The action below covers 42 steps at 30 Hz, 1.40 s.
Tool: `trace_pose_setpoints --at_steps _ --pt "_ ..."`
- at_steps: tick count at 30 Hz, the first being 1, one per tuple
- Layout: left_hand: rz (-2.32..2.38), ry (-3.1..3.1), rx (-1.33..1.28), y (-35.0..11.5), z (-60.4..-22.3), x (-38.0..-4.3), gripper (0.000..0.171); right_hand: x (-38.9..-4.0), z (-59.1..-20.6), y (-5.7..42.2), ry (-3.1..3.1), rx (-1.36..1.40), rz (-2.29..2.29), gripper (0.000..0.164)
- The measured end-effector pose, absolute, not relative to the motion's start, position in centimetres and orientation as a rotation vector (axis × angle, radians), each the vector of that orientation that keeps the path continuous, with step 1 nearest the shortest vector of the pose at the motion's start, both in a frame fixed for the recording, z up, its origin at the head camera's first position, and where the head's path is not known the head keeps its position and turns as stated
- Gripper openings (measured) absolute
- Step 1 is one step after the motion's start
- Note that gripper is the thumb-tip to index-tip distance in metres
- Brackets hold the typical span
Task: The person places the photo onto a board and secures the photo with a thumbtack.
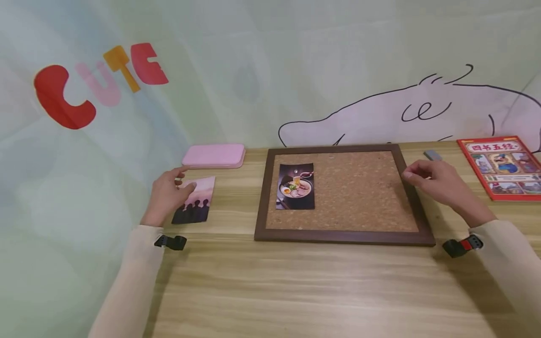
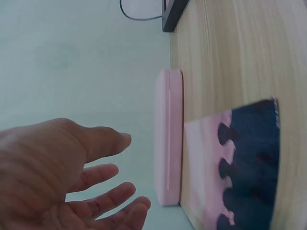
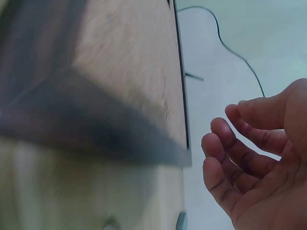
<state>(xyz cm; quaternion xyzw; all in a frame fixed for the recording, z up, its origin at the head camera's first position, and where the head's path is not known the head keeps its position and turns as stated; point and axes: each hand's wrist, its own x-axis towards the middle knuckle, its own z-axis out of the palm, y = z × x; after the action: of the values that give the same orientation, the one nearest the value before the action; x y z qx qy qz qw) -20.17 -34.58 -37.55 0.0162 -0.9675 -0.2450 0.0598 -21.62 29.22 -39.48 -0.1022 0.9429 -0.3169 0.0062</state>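
Zero grip showing: my left hand [image 1: 166, 195] is loose near the pink photo [image 1: 197, 205], right hand [image 1: 438, 183] relaxed by the corkboard [image 1: 359, 197]. I'd pinch that photo's edge lightly, dodging creases.

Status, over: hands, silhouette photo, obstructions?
Left hand near silhouette photo, not gripping it. Right hand near corkboard, nothing visible held. Silhouette photo on table, off corkboard. Nothing seen between them.

Left hand [image 2: 57, 167] hangs kinda loose in front of the pale green backdrop [image 2: 72, 72], with a pink case [image 2: 170, 139] along that edge of the worktop [image 2: 230, 52], silhouette photo [image 2: 254, 158] right beside it, and a dark frame [image 2: 173, 17] corner poking in farther along.
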Motion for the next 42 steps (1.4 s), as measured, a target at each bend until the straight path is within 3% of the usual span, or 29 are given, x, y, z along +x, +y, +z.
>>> trace_pose_setpoints --at_steps 6,18,29,42 --pt "-0.766 -2.997 0.177 -35.7 -38.8 -19.6 0.067 -20.4 -40.3 31.9 2.912 -0.298 -0.935 0.030" --pt "-0.815 -2.977 0.232 -36.9 -40.2 -19.0 0.064 -18.4 -41.5 35.2 2.865 -0.278 -0.810 0.018" --pt "-0.758 -3.029 0.239 -37.1 -41.0 -19.1 0.061 -17.6 -41.6 35.8 2.697 -0.052 -0.658 0.043" --pt "-0.763 -3.049 0.184 -37.0 -41.7 -19.4 0.060 -17.7 -41.1 35.5 2.712 -0.080 -0.647 0.028"
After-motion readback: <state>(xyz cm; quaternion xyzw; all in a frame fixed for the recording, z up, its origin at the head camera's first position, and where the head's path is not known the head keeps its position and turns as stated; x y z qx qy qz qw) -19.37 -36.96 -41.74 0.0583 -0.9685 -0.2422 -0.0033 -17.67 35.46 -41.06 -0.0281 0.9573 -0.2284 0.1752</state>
